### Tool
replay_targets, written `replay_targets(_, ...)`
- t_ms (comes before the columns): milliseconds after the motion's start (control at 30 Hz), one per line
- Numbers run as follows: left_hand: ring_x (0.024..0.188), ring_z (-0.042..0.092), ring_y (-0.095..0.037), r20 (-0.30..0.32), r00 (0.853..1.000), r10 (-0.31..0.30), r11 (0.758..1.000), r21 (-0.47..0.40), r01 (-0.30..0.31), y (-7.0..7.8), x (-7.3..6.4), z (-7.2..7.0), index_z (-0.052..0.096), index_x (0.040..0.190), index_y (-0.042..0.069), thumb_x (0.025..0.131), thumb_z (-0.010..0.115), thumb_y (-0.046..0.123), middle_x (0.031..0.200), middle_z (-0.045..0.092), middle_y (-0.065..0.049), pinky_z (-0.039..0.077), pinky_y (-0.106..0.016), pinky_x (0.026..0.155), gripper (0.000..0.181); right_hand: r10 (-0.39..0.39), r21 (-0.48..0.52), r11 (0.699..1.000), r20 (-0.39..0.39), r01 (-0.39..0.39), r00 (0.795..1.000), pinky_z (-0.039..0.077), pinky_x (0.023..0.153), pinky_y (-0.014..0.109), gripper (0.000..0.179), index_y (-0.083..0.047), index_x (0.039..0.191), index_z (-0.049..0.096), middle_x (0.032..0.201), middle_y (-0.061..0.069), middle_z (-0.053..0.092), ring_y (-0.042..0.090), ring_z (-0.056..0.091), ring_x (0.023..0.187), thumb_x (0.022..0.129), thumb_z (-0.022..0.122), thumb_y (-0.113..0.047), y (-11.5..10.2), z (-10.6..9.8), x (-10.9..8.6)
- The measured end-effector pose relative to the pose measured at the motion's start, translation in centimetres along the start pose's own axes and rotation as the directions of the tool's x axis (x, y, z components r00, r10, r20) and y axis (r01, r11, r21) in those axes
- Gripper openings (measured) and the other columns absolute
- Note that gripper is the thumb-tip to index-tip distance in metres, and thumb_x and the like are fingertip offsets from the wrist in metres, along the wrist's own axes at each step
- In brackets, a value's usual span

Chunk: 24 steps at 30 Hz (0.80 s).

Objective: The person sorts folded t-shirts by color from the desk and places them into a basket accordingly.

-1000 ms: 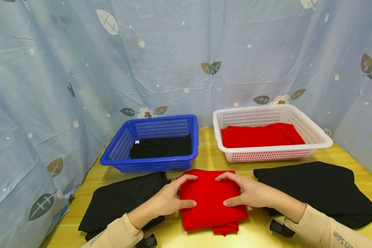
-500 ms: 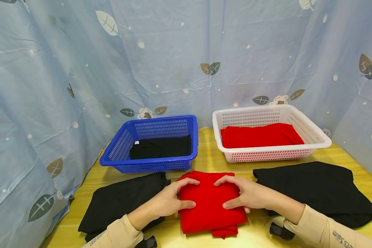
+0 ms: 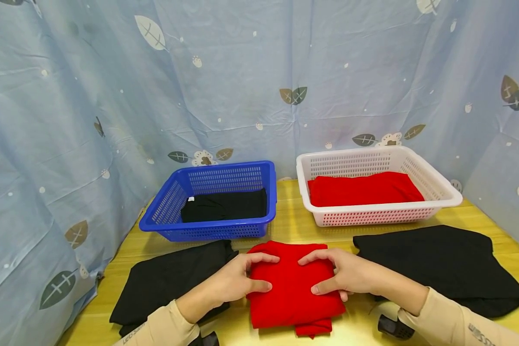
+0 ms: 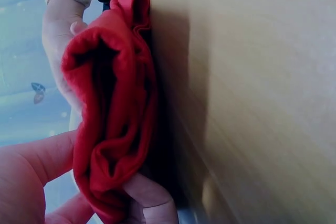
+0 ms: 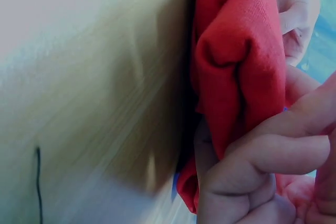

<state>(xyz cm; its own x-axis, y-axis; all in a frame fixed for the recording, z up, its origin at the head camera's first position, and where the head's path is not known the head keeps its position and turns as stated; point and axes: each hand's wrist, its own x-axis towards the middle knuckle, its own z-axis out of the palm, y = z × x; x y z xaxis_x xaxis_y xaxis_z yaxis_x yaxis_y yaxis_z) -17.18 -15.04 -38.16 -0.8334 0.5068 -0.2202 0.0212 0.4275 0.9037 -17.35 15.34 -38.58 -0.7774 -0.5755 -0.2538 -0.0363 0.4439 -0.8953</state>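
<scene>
A folded red garment [image 3: 291, 293] lies low in the middle of the head view, in a thick, roughly square bundle with a small flap sticking out at its near edge. My left hand [image 3: 238, 282] grips its left side, and my right hand [image 3: 348, 273] holds the right side. Both thumbs and forefingers rest on top. In the left wrist view, fingers [image 4: 149, 195] curl in under the layered edge of the garment [image 4: 118, 108]. Likewise, the right wrist view shows fingers [image 5: 226, 187] tucked beneath the folds, close to the tabletop [image 5: 94, 103].
Behind stand a blue basket [image 3: 225, 224] with black cloth [image 3: 229, 204] inside and a white basket [image 3: 385, 209] holding red cloth [image 3: 365, 189]. Folded black garments lie at left [image 3: 168, 276] and right [image 3: 437, 266] on the yellow wooden table [image 3: 290, 206]. A patterned curtain [image 3: 242, 96] hangs behind.
The red garment has shifted slightly toward the near edge of the table, with both hands keeping hold of its sides. The baskets and black garments stay put.
</scene>
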Motion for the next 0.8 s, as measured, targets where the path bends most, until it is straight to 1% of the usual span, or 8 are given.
replay_targets(167, 0.112, 0.067, -0.022, -0.006, 1.0, -0.006, 1.0, -0.006, 0.006, 0.3, -0.1, 0.0, 0.068, 0.144, 0.018, 0.093, 0.08, 0.006, 0.131, 0.069, -0.011, 0.061, -0.03, 0.09, 0.054, 0.005, -0.002, 1.0, -0.006, -0.005, 1.0, 0.049, 0.051, 0.023, 0.058, -0.014, 0.144, 0.064, 0.136, 0.013, 0.059, 0.016, 0.054, 0.045, 0.091, 0.087, -0.02, -0.4, 0.0, -0.2)
replay_targets(300, 0.113, 0.066, -0.022, -0.012, 1.0, -0.008, 1.0, -0.014, 0.008, 0.6, -0.2, -0.1, 0.068, 0.145, 0.019, 0.094, 0.08, 0.007, 0.132, 0.068, -0.012, 0.063, -0.033, 0.09, 0.054, 0.007, -0.006, 1.0, -0.008, -0.007, 1.0, 0.05, 0.052, 0.023, 0.059, -0.015, 0.144, 0.064, 0.125, 0.01, 0.067, 0.015, 0.055, 0.045, 0.091, 0.087, -0.022, -0.8, -0.3, -0.6)
replay_targets(333, 0.113, 0.066, -0.022, -0.015, 1.0, -0.007, 1.0, -0.012, 0.007, 0.8, -0.3, -0.2, 0.068, 0.145, 0.019, 0.094, 0.08, 0.008, 0.132, 0.067, -0.012, 0.063, -0.033, 0.09, 0.054, 0.005, -0.008, 1.0, -0.009, -0.005, 1.0, 0.05, 0.053, 0.023, 0.059, -0.015, 0.144, 0.064, 0.127, 0.01, 0.066, 0.016, 0.056, 0.046, 0.091, 0.087, -0.022, -0.9, -0.4, -0.7)
replay_targets(400, 0.113, 0.066, -0.022, -0.018, 1.0, -0.002, 1.0, -0.016, 0.002, 1.0, -0.3, -0.3, 0.068, 0.146, 0.02, 0.094, 0.08, 0.008, 0.135, 0.066, -0.012, 0.064, -0.034, 0.09, 0.054, 0.005, -0.012, 1.0, -0.009, -0.005, 1.0, 0.051, 0.054, 0.023, 0.059, -0.015, 0.145, 0.064, 0.118, 0.01, 0.071, 0.015, 0.057, 0.046, 0.091, 0.087, -0.023, -1.1, -0.5, -0.8)
replay_targets(433, 0.113, 0.067, -0.022, -0.019, 1.0, 0.002, 1.0, -0.017, -0.003, 1.1, -0.4, -0.3, 0.068, 0.146, 0.019, 0.094, 0.08, 0.009, 0.135, 0.065, -0.013, 0.064, -0.034, 0.09, 0.054, 0.003, -0.016, 1.0, -0.014, -0.003, 1.0, 0.051, 0.054, 0.023, 0.059, -0.016, 0.144, 0.064, 0.118, 0.009, 0.07, 0.015, 0.058, 0.046, 0.091, 0.087, -0.024, -1.3, -0.6, -0.9)
replay_targets(533, 0.112, 0.068, -0.022, -0.017, 1.0, 0.014, 0.999, -0.029, -0.015, 1.5, -0.5, -0.5, 0.067, 0.147, 0.018, 0.094, 0.08, 0.008, 0.138, 0.063, -0.014, 0.064, -0.035, 0.089, 0.055, -0.005, -0.03, 1.0, -0.019, 0.005, 1.0, 0.051, 0.054, 0.024, 0.06, -0.015, 0.145, 0.063, 0.111, 0.008, 0.072, 0.016, 0.058, 0.046, 0.091, 0.087, -0.024, -1.5, -0.7, -1.0)
replay_targets(600, 0.111, 0.068, -0.022, -0.016, 1.0, 0.02, 0.999, -0.036, -0.021, 1.7, -0.6, -0.6, 0.067, 0.147, 0.017, 0.094, 0.08, 0.008, 0.14, 0.062, -0.015, 0.065, -0.035, 0.089, 0.055, -0.007, -0.041, 0.999, -0.024, 0.006, 1.0, 0.05, 0.053, 0.024, 0.06, -0.016, 0.145, 0.063, 0.1, 0.009, 0.075, 0.017, 0.059, 0.046, 0.091, 0.087, -0.025, -1.7, -0.8, -1.0)
replay_targets(800, 0.113, 0.068, -0.022, -0.022, 0.999, 0.037, 0.998, -0.05, -0.038, 2.1, -0.6, -0.8, 0.067, 0.147, 0.016, 0.094, 0.08, 0.007, 0.144, 0.06, -0.016, 0.065, -0.035, 0.09, 0.055, -0.021, -0.065, 0.998, -0.047, 0.018, 0.999, 0.053, 0.053, 0.027, 0.06, -0.017, 0.145, 0.064, 0.104, 0.009, 0.071, 0.02, 0.059, 0.046, 0.09, 0.088, -0.025, -2.2, -1.1, -1.2)
